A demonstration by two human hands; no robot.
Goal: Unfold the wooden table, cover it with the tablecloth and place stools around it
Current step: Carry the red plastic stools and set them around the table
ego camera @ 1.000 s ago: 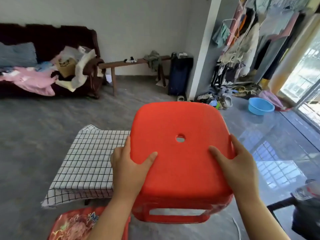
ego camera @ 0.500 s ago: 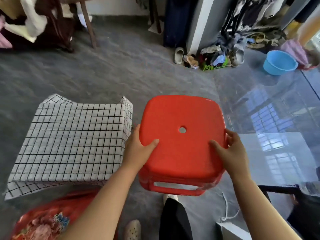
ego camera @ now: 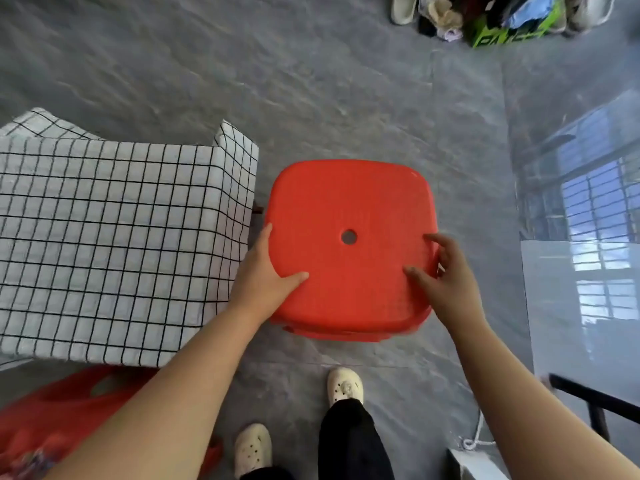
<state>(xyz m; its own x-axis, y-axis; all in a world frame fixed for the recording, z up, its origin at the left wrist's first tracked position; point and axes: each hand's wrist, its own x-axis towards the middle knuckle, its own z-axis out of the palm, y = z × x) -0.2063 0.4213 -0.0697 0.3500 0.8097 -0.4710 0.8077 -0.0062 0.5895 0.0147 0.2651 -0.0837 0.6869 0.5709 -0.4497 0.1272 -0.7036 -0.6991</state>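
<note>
Has lowered the red stool [ego camera: 349, 244] from mid-air in front of the body to a spot low down just beside the right edge of the checked tablecloth [ego camera: 114, 237], seat now seen almost straight from above (legs hidden beneath it, so contact with the floor cannot be told). Has loosened the right hand [ego camera: 446, 282], a second ago clasped on the seat's right rim, now with thumb and forefinger spread loosely over the seat. Has tipped the view downward too, losing the sofa and bench and bringing pale shoes [ego camera: 344, 386] into sight.
</note>
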